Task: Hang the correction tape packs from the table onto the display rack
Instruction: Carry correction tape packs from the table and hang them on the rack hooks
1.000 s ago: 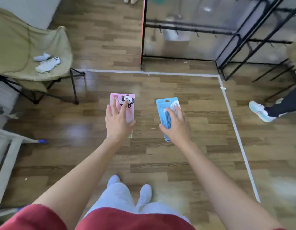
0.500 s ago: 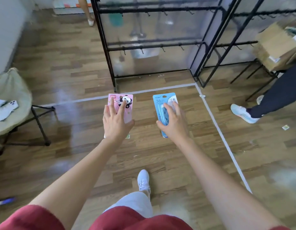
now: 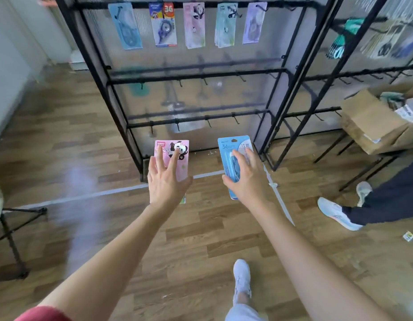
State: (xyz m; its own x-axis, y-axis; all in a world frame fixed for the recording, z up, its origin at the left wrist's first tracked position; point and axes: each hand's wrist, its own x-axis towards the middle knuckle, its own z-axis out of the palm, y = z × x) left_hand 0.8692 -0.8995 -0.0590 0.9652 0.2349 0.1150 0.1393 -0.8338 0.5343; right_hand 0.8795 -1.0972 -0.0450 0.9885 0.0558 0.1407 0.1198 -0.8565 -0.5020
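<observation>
The left hand point(image 3: 167, 186) holds a pink pack point(image 3: 181, 148) upright in the air, fingers spread over its front and thumb at its edge. The right hand point(image 3: 247, 181) grips a blue pack point(image 3: 231, 147) the same way. Both packs are just before the rack point(image 3: 193, 76), whose top rail carries five hanging packs point(image 3: 193, 24). At right, an open cardboard box point(image 3: 370, 117) holds blurred packets.
</observation>
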